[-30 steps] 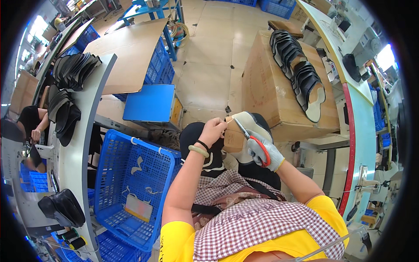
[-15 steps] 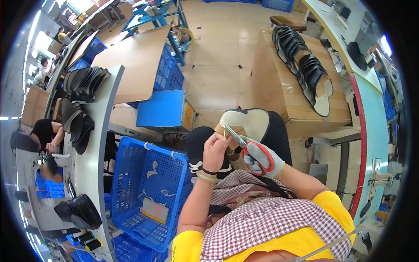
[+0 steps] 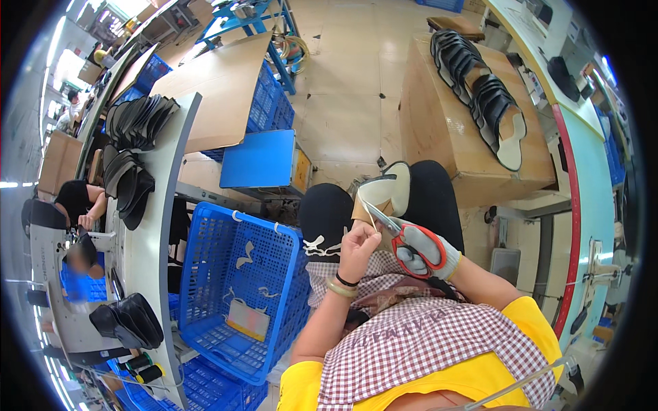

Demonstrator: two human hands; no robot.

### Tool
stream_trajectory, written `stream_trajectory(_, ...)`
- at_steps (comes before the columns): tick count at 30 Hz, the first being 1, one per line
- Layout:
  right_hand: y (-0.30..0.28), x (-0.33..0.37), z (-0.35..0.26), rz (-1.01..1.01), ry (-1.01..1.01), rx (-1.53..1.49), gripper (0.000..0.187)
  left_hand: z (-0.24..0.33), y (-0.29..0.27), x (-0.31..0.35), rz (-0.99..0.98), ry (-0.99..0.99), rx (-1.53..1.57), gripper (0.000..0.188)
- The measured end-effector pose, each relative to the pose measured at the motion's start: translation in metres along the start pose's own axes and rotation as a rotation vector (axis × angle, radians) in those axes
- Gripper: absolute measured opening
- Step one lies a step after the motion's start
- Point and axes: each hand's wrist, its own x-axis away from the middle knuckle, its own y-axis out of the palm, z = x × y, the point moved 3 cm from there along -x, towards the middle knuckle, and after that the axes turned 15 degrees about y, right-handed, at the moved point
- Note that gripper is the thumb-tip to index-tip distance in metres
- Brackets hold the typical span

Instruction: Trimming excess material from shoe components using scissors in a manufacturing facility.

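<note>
Scissors with red handles and steel blades (image 3: 385,220) are gripped by the curled fingers of the grey-white-gloved right hand (image 3: 426,252), while a thin cream strip (image 3: 368,208) is pinched between the bare left hand's (image 3: 359,248) closed fingertips. The cream-and-tan shoe upper (image 3: 397,189) is positioned beyond both hands, between the black-clad knees (image 3: 439,198).
</note>
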Motion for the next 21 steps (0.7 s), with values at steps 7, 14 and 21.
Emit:
stream_trajectory(7,0.010,0.041,0.023,0.072,-0.056,-0.129,0.063,-0.016,0.032,0.034,-0.224,-0.037,0.052,0.012)
stream_trajectory(14,0.007,0.056,0.053,0.332,-0.094,-0.338,0.045,-0.037,0.051,0.050,-0.417,-0.219,0.254,0.016)
stream_trajectory(21,0.006,0.059,0.048,0.476,-0.040,-0.417,0.044,-0.041,0.050,0.056,-0.507,-0.206,0.257,0.011)
